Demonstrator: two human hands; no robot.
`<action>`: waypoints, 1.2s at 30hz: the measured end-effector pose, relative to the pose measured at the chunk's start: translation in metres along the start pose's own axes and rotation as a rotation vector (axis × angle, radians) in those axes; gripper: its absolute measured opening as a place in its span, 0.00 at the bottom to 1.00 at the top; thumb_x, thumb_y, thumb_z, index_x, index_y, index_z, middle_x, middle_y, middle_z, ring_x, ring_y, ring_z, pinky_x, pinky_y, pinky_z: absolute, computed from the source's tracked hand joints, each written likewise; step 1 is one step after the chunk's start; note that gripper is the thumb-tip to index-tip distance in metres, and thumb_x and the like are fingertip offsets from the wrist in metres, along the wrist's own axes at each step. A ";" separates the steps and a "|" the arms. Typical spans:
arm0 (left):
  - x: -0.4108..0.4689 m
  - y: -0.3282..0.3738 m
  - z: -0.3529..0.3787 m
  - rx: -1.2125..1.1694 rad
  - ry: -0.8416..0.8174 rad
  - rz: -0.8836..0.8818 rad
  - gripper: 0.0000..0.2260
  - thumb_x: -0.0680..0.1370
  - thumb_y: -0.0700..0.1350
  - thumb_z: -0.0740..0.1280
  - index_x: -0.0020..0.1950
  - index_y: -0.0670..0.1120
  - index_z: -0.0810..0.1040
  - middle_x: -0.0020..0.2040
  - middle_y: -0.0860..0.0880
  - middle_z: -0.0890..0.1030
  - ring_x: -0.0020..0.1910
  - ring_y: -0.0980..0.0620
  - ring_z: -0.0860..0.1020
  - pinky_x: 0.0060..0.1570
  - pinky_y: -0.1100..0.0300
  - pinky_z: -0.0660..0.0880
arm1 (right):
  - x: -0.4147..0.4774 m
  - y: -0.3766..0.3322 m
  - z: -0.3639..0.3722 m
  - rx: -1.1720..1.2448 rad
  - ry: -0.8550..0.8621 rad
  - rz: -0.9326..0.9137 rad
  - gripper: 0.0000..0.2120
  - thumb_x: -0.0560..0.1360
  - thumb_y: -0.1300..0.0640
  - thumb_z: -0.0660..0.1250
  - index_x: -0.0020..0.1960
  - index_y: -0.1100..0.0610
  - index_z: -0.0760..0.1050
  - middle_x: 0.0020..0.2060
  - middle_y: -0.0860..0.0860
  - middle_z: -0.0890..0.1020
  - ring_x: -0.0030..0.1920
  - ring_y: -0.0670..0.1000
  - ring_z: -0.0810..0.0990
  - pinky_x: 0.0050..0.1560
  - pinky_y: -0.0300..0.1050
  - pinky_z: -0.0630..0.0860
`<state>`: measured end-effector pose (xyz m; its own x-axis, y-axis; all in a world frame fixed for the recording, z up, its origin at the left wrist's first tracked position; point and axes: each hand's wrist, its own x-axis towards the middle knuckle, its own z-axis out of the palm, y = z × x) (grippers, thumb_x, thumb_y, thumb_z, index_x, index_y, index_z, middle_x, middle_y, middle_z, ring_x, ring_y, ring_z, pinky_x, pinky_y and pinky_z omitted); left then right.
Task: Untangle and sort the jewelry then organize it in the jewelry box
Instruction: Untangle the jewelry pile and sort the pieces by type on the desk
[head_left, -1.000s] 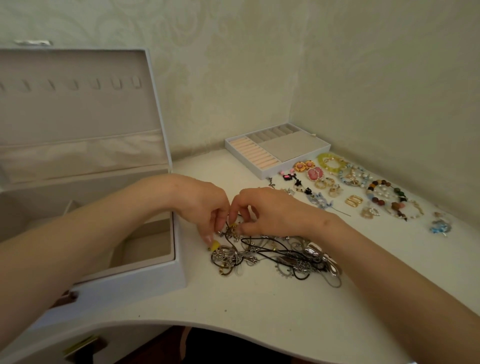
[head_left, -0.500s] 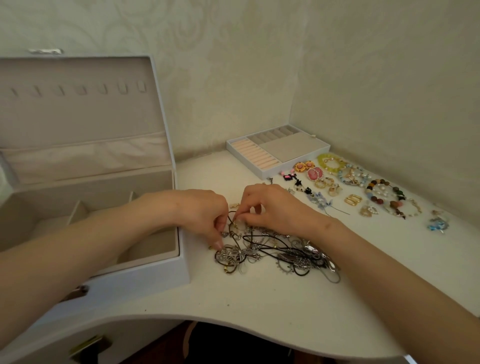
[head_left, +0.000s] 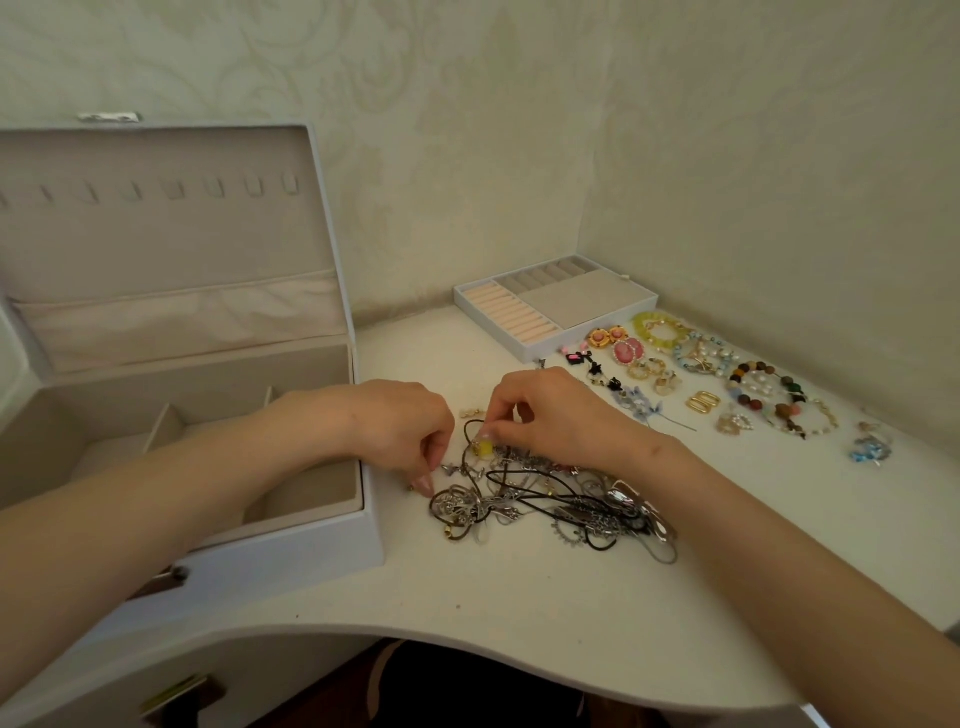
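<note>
Light, limp and snag-prone, the tangle (head_left: 550, 501) lies on the tabletop (head_left: 519, 587) just right of the box (head_left: 332, 540), best held by a bead, where the right hand (head_left: 558, 415) pinches it, while the left hand (head_left: 400, 426) seemingly pinches a strand.

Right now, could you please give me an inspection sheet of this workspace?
Surface: white table, curved front edge.
Job's things: jewelry box open, lid up; tangled necklaces beside it; sorted bracelets and earrings laid out on the right; ring tray at the back.
Clutter: nothing seen.
Grippers: right hand pinches the tangled necklaces at a yellow bead; left hand has fingertips at the tangle's edge, grip unclear.
Cables: nothing seen.
Surroundings: patterned wall corner behind.
</note>
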<state>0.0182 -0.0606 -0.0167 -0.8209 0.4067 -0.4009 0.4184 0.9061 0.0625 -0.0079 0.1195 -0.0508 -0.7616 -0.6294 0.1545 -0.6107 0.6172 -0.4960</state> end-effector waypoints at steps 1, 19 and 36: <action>0.000 -0.001 0.001 0.004 0.001 -0.005 0.10 0.73 0.52 0.71 0.49 0.48 0.78 0.38 0.58 0.74 0.40 0.59 0.70 0.33 0.70 0.64 | -0.001 0.000 -0.001 0.019 0.001 0.016 0.06 0.74 0.51 0.70 0.42 0.53 0.80 0.35 0.41 0.77 0.34 0.39 0.71 0.37 0.35 0.65; 0.000 -0.001 -0.001 -0.045 -0.009 0.007 0.10 0.72 0.46 0.73 0.46 0.49 0.73 0.40 0.55 0.75 0.36 0.63 0.70 0.34 0.71 0.64 | -0.011 -0.001 -0.019 0.220 0.008 0.131 0.08 0.75 0.63 0.67 0.38 0.58 0.71 0.31 0.54 0.81 0.30 0.46 0.81 0.31 0.38 0.76; 0.006 0.007 -0.004 -0.144 0.126 0.025 0.08 0.74 0.47 0.71 0.49 0.44 0.80 0.36 0.56 0.76 0.36 0.61 0.72 0.36 0.71 0.67 | -0.006 -0.002 -0.013 0.359 0.062 0.089 0.04 0.74 0.63 0.69 0.44 0.56 0.81 0.35 0.53 0.81 0.30 0.44 0.79 0.36 0.35 0.76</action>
<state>0.0146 -0.0512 -0.0152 -0.8572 0.4320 -0.2803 0.3863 0.8994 0.2047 -0.0048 0.1283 -0.0400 -0.8269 -0.5438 0.1434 -0.4350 0.4568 -0.7760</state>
